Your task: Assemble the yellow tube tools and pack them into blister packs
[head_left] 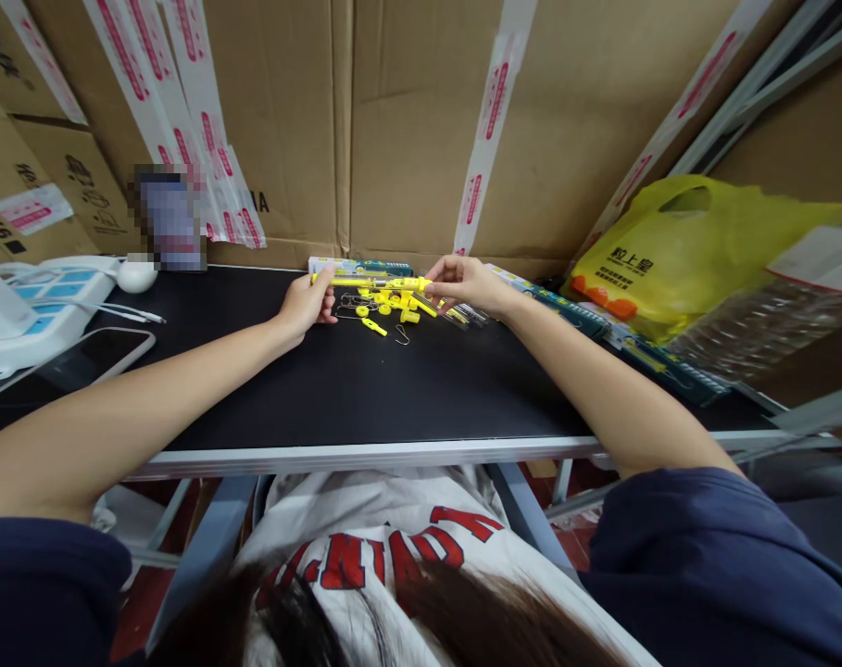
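Note:
My left hand [307, 304] and my right hand [464, 281] reach to the far side of the black table [365, 389]. Between them they hold a long yellow pen-like tool [375, 281] level, the left hand pinching its left end and the right hand pinching its right end. Just below the tool lies a small heap of yellow plastic parts [393, 304] with thin wire springs [401, 333] and some dark rods [466, 315]. Both hands have their fingers closed on the tool.
Cardboard boxes [407, 120] with taped seams wall the back. A yellow plastic bag [691, 250] and packaged goods lie at the right. At the left sit a white power strip [42, 306], a phone [97, 357] and a white mouse [137, 275]. Flat packets [355, 266] lie behind the hands.

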Demonstrator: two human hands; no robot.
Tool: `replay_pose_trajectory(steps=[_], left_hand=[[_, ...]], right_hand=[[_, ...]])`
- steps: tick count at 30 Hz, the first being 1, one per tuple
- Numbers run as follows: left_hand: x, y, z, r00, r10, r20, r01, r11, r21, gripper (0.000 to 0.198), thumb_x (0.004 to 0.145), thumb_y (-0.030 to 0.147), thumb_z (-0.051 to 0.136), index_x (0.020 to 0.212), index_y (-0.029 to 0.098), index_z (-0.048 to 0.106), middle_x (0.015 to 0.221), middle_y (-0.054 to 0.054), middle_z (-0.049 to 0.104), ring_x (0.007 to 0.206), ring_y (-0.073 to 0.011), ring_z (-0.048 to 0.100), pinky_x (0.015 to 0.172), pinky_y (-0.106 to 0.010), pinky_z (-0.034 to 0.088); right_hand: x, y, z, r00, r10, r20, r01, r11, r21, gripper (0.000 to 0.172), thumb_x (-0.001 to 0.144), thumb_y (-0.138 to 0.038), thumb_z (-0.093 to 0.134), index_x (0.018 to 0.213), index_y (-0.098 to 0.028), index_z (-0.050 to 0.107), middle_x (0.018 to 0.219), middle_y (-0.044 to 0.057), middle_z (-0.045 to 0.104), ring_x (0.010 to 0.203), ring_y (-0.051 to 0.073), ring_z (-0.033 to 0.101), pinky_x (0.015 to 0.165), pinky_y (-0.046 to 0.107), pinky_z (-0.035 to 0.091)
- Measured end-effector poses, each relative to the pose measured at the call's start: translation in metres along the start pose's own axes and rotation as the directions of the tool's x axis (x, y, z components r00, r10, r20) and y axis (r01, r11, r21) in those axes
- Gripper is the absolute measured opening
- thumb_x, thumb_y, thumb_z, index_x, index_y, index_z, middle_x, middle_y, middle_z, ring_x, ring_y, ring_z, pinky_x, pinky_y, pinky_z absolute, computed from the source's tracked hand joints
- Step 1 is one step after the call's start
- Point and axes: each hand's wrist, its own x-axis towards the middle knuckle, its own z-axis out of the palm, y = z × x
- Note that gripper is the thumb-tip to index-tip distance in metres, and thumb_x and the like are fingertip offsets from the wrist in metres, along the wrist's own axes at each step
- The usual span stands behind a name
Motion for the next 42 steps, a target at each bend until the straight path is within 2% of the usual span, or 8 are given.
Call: replay_pose_trajectory(steps=[7, 11, 16, 21, 23, 29, 37, 42], left_hand=[[-0.0011, 0.0009, 0.0004, 1.0, 0.001, -0.004, -0.001, 1.0, 0.005, 0.037, 0.098, 0.04, 0.047, 0.069, 0.019, 0.046, 0.051, 0.006, 0.046, 0.037, -0.0047, 0.044, 0.042, -0.017, 0.049], [-0.002, 0.002, 0.001, 1.0, -0.002, -0.01, 0.002, 1.0, -0.001, 0.037, 0.098, 0.041, 0.047, 0.068, 0.019, 0.046, 0.051, 0.006, 0.046, 0.037, -0.0047, 0.044, 0.042, -0.017, 0.049], [-0.0028, 0.0033, 0.0011, 1.0, -0.014, -0.007, 0.014, 1.0, -0.007, 0.037, 0.098, 0.04, 0.047, 0.068, 0.019, 0.046, 0.05, 0.006, 0.046, 0.037, -0.0046, 0.043, 0.042, -0.016, 0.049], [-0.003, 0.0033, 0.0021, 1.0, -0.01, 0.004, 0.01, 1.0, -0.007, 0.038, 0.098, 0.041, 0.046, 0.068, 0.019, 0.046, 0.051, 0.006, 0.046, 0.036, -0.0048, 0.043, 0.042, -0.017, 0.049], [-0.0027, 0.0032, 0.0022, 1.0, -0.009, 0.001, 0.009, 1.0, -0.006, 0.038, 0.098, 0.041, 0.046, 0.068, 0.019, 0.046, 0.051, 0.006, 0.046, 0.036, -0.0048, 0.043, 0.041, -0.017, 0.049], [-0.0033, 0.0032, 0.0012, 1.0, -0.006, 0.0, 0.006, 1.0, -0.015, 0.038, 0.098, 0.041, 0.047, 0.068, 0.019, 0.046, 0.051, 0.006, 0.046, 0.037, -0.0045, 0.043, 0.041, -0.017, 0.049], [-0.0033, 0.0026, 0.0015, 1.0, -0.014, 0.013, 0.014, 1.0, -0.021, 0.037, 0.098, 0.041, 0.047, 0.069, 0.019, 0.046, 0.049, 0.006, 0.046, 0.037, -0.0046, 0.043, 0.043, -0.015, 0.049], [-0.0036, 0.0031, 0.0013, 1.0, -0.014, -0.002, 0.014, 0.999, -0.034, 0.037, 0.096, 0.044, 0.05, 0.069, 0.019, 0.046, 0.05, 0.006, 0.046, 0.037, -0.0048, 0.043, 0.043, -0.016, 0.049]], right_hand=[[-0.0013, -0.0031, 0.0029, 0.999, 0.043, -0.015, -0.044, 0.998, -0.049, 0.014, 0.092, -0.024, 0.061, 0.082, -0.017, 0.055, 0.072, 0.004, 0.065, 0.057, 0.01, 0.06, 0.046, 0.023, 0.057], [-0.0022, -0.003, 0.0022, 0.999, 0.04, 0.014, -0.04, 0.998, -0.047, 0.01, 0.092, -0.024, 0.061, 0.088, -0.018, 0.054, 0.073, 0.004, 0.066, 0.056, 0.011, 0.061, 0.043, 0.023, 0.055], [-0.0027, -0.003, 0.0011, 0.996, 0.067, 0.053, -0.064, 0.997, -0.052, 0.018, 0.092, -0.031, 0.063, 0.085, -0.019, 0.051, 0.076, 0.005, 0.067, 0.058, 0.012, 0.062, 0.043, 0.023, 0.055], [-0.0031, -0.0046, 0.0025, 0.993, 0.1, 0.07, -0.093, 0.99, -0.104, 0.036, 0.098, -0.048, 0.047, 0.078, -0.019, 0.051, 0.071, 0.006, 0.066, 0.054, 0.011, 0.059, 0.041, 0.021, 0.051], [-0.0038, -0.0053, 0.0027, 0.992, 0.113, 0.055, -0.108, 0.99, -0.089, 0.033, 0.099, -0.048, 0.045, 0.081, -0.021, 0.047, 0.071, 0.005, 0.067, 0.052, 0.012, 0.06, 0.04, 0.021, 0.05], [-0.0061, -0.0072, 0.0031, 0.989, 0.111, 0.101, -0.111, 0.994, -0.008, 0.017, 0.096, -0.032, 0.056, 0.088, -0.022, 0.044, 0.072, 0.002, 0.068, 0.052, 0.011, 0.06, 0.039, 0.019, 0.048], [-0.002, 0.0009, 0.0041, 0.991, 0.128, 0.036, -0.124, 0.988, -0.094, 0.048, 0.091, -0.068, 0.046, 0.079, -0.021, 0.049, 0.061, 0.004, 0.063, 0.045, 0.011, 0.054, 0.033, 0.02, 0.039], [-0.0044, -0.0009, 0.0021, 0.989, 0.126, 0.078, -0.124, 0.992, -0.034, 0.033, 0.09, -0.055, 0.059, 0.087, -0.024, 0.045, 0.066, 0.002, 0.065, 0.048, 0.013, 0.055, 0.033, 0.02, 0.038]])
